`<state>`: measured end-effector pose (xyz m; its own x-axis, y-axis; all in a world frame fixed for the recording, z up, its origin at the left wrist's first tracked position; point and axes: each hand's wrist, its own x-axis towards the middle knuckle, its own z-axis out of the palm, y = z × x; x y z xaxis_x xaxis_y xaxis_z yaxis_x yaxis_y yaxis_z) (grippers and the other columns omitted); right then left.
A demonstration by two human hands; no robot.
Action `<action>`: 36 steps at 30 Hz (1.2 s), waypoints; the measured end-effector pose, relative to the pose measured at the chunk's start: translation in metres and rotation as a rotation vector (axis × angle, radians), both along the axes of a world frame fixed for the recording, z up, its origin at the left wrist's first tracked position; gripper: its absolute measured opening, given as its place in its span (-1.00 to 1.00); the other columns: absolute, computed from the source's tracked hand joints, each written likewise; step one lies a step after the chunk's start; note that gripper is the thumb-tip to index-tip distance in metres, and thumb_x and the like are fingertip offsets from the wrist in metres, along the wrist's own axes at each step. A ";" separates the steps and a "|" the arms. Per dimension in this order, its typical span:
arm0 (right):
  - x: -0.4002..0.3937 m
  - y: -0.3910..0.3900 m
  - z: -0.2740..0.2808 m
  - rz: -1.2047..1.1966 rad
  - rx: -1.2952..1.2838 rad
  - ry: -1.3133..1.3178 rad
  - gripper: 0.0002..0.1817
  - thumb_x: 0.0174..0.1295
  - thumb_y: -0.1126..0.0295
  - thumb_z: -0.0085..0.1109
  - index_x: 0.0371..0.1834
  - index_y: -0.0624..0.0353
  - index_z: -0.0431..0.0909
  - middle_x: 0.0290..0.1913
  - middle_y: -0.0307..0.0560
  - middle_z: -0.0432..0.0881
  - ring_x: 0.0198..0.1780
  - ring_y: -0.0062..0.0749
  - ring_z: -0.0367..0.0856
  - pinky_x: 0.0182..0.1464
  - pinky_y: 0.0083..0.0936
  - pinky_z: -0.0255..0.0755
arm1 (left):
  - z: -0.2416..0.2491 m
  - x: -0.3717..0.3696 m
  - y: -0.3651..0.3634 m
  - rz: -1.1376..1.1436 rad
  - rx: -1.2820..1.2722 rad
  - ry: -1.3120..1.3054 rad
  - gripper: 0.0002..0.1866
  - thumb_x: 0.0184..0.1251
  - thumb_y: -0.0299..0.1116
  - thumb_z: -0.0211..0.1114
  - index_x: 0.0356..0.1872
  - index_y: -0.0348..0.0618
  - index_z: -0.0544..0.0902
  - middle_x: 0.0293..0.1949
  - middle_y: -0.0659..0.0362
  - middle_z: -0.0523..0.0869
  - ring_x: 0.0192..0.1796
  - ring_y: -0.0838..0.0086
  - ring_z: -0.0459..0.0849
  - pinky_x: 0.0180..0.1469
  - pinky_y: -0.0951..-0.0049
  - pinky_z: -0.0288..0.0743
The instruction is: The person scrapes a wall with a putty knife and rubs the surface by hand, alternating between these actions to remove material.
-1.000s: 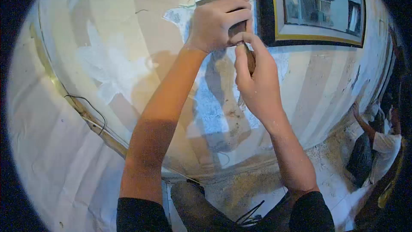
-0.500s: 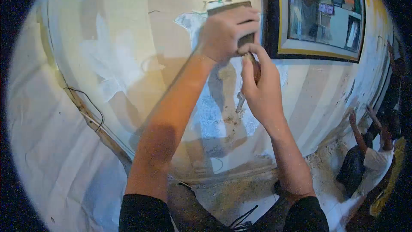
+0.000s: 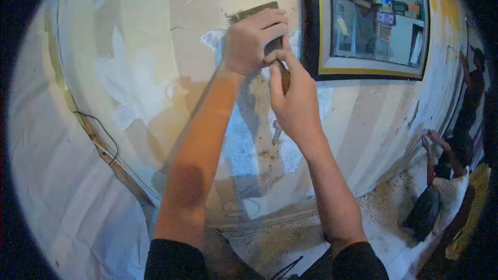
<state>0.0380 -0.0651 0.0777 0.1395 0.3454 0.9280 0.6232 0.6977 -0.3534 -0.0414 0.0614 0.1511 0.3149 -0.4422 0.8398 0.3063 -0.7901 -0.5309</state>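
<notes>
Striped and stained, a wall (image 3: 358,119) is spread across most of the view, bordered at left by a creased pale sheet (image 3: 78,176). At upper right a framed mirror (image 3: 373,36) is hung, and lower down, near the right edge, another person (image 3: 448,192) is seen beside the wall. Just left of the mirror, a scraper (image 3: 273,46) is held up at the wall. Its flat dark blade (image 3: 255,12) is covered by the left hand (image 3: 248,41), whose fingers are closed over it; its brown handle (image 3: 284,77) is gripped in the right hand (image 3: 298,101). By its look, the tool may be judged fairly light, stiff and hardly fragile, with little slip expected at the handle and more on the smooth blade. It is best taken by the handle, with pressure laid flat on the blade's back, clear of its top edge.
</notes>
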 end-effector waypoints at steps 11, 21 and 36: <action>0.015 -0.014 0.000 -0.008 -0.177 -0.040 -0.83 0.32 0.52 -0.01 -0.05 0.24 0.44 -0.30 0.29 0.61 -0.21 0.18 0.64 -0.17 -0.21 0.47 | -0.018 0.003 -0.012 -0.017 -0.061 -0.041 -0.74 -0.07 -0.23 0.31 -0.33 -0.10 0.66 -0.11 0.17 0.71 0.01 0.26 0.70 -0.05 0.35 0.61; 0.004 -0.019 0.004 -0.068 -0.169 -0.040 -0.86 0.32 0.55 0.01 -0.10 0.24 0.46 -0.34 0.25 0.58 -0.30 0.11 0.65 -0.28 -0.32 0.43 | -0.012 -0.002 -0.011 -0.013 -0.076 -0.045 -0.69 -0.11 -0.16 0.34 -0.29 -0.03 0.69 0.02 0.20 0.71 0.01 0.30 0.70 -0.03 0.38 0.62; 0.012 -0.009 0.006 0.001 -0.183 0.023 -0.87 0.36 0.54 -0.01 -0.09 0.25 0.49 -0.46 -0.09 0.52 -0.48 -0.63 0.41 -0.42 -0.53 0.31 | -0.004 -0.002 -0.010 0.046 -0.058 -0.009 -0.68 -0.08 -0.10 0.39 -0.30 -0.01 0.69 -0.07 0.20 0.73 0.01 0.29 0.70 -0.08 0.35 0.64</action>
